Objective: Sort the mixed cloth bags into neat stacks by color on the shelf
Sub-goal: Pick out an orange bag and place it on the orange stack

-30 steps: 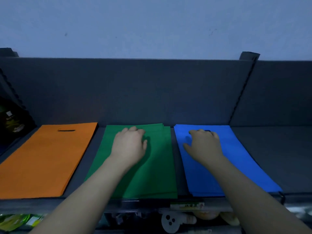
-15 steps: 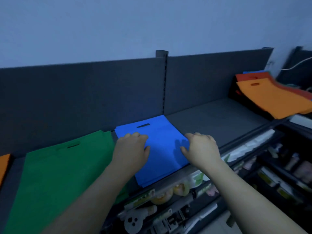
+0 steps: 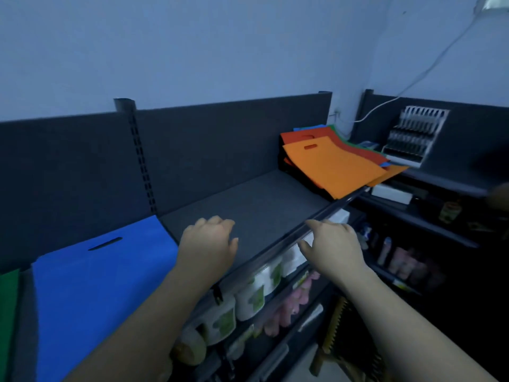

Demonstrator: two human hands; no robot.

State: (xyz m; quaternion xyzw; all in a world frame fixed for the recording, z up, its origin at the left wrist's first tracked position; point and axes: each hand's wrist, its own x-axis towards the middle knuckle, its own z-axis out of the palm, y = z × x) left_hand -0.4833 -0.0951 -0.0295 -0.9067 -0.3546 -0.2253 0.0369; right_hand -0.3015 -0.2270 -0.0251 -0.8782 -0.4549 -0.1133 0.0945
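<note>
Blue flat cloth bags with a slot handle (image 3: pixel 96 285) are seen stacked at the lower left of the frame on the dark grey shelf (image 3: pixel 261 199). A sliver of green cloth bag (image 3: pixel 7 312) is seen at the left edge beside them. Just right of the blue stack, the left hand (image 3: pixel 206 244) is held over bare shelf with its fingers loosely curled and nothing gripped. The right hand (image 3: pixel 332 244) is held at the shelf's front rail, fingers loosely bent and likewise empty; whether the rail is touched cannot be told. The mixed pile of orange and red cloth bags (image 3: pixel 330 166) is found right of centre in the upper half, well apart from both hands, up and to the right of the fingers. The right hand is judged the nearer. The top orange bag is laid with its long axis running from its slot handle near the back panel down-right to the shelf front, which it overhangs. The pile is fanned and uneven, with blue and green edges showing behind.
</note>
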